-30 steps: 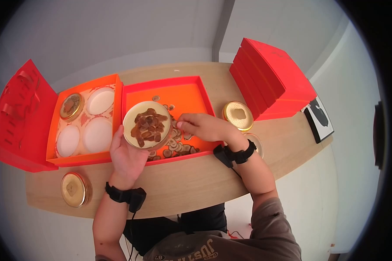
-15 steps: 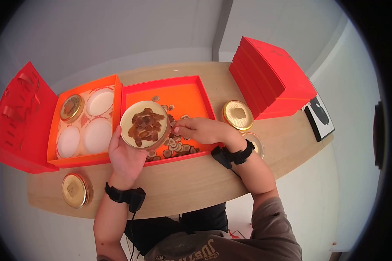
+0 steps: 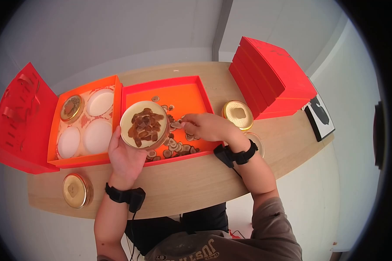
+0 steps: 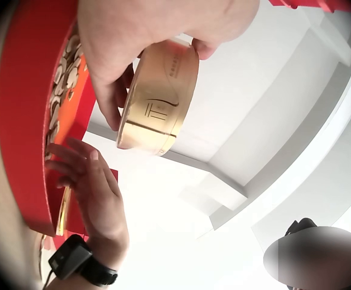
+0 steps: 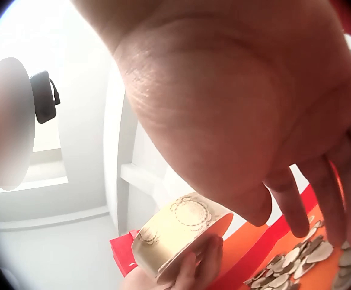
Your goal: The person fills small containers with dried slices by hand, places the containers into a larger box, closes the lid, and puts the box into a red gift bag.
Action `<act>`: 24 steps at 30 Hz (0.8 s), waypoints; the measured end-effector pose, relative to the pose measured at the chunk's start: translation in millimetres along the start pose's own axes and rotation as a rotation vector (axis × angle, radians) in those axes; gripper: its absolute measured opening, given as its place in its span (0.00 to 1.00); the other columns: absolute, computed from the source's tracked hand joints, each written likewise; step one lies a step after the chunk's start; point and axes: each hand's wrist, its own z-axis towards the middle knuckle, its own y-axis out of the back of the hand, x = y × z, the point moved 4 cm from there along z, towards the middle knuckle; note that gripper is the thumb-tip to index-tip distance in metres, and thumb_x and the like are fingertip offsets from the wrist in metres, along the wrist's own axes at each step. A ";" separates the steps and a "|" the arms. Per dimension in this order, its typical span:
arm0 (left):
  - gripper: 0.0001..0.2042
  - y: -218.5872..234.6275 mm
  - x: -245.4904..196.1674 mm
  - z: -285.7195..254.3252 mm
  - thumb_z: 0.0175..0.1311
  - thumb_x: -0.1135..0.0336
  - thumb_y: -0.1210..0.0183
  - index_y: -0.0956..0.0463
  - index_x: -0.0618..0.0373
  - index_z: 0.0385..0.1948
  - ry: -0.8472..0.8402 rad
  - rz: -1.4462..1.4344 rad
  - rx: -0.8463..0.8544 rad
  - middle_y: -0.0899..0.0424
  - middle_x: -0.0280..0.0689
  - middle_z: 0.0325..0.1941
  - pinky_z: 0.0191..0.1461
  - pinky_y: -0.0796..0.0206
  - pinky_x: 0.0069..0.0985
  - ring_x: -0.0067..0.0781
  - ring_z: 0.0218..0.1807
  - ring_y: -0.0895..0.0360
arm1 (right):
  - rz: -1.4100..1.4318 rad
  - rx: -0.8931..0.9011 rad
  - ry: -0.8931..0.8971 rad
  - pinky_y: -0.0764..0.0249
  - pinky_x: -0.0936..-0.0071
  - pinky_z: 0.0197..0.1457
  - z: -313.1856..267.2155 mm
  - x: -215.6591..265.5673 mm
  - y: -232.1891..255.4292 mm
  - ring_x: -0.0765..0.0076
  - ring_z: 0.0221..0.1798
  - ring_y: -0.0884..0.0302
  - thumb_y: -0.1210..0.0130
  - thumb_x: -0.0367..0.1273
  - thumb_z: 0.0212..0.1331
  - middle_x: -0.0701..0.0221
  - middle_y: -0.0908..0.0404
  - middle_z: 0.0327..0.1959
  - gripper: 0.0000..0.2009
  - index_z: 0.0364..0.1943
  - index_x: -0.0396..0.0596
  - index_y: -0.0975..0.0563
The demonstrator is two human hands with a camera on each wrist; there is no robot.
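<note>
My left hand (image 3: pixel 127 158) grips a round gold tub (image 4: pixel 157 99) from its side and below, above the front of the orange tray (image 3: pixel 185 93). Amber-brown pieces (image 3: pixel 146 126) are heaped in the middle of the tub's cream-coloured top. Over the tray, close to the tub's right side, is my right hand (image 3: pixel 207 127). Its fingertips are right at some pale, dark-rimmed dried slices (image 3: pixel 176 145), and both wrist views show its fingers fairly straight and apart. The slices are scattered along the tray's front and middle, several of them hidden behind the tub.
Left of the tray stands an orange gift box (image 3: pixel 85 162) with round hollows, one holding a filled tub (image 3: pixel 72 108). A gold-lidded tub (image 3: pixel 76 190) sits at the front left, another (image 3: pixel 238 115) right of the tray. Stacked red boxes (image 3: pixel 270 80) stand at the back right.
The tub in my left hand has shifted slightly left and then stayed put. My right hand dipped left toward the tub, then drew back a little right over the slices.
</note>
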 end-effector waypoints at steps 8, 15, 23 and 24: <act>0.23 0.9 -0.4 -0.2 0.80 0.54 0.58 0.34 0.55 0.69 -0.001 -0.016 -0.009 0.29 0.40 0.73 0.78 0.45 0.49 0.41 0.75 0.35 | -0.277 -0.089 0.173 0.23 0.62 0.55 11.9 -22.5 -8.3 0.57 0.50 0.17 0.43 0.33 0.67 0.61 0.19 0.51 0.12 0.52 0.49 0.21; 0.23 -0.3 0.0 -0.3 0.79 0.55 0.58 0.34 0.56 0.69 -0.005 -0.027 -0.011 0.29 0.40 0.73 0.78 0.46 0.49 0.41 0.75 0.36 | -0.434 -0.094 0.121 0.22 0.59 0.56 14.9 -23.8 -15.1 0.53 0.54 0.19 0.41 0.31 0.64 0.63 0.23 0.54 0.10 0.48 0.54 0.18; 0.23 -0.8 -0.2 -0.3 0.79 0.54 0.58 0.34 0.56 0.68 -0.004 -0.024 0.006 0.29 0.40 0.72 0.78 0.45 0.49 0.41 0.75 0.35 | -0.342 -0.138 0.049 0.21 0.59 0.51 8.6 -16.4 0.5 0.56 0.47 0.15 0.46 0.36 0.70 0.62 0.16 0.45 0.11 0.47 0.47 0.18; 0.23 -0.9 -0.1 -0.4 0.79 0.54 0.58 0.33 0.56 0.68 -0.002 -0.022 0.004 0.29 0.40 0.72 0.78 0.45 0.49 0.41 0.75 0.35 | -0.319 -0.143 0.032 0.22 0.60 0.49 5.8 -13.2 4.3 0.56 0.44 0.16 0.47 0.35 0.70 0.62 0.15 0.41 0.11 0.46 0.47 0.18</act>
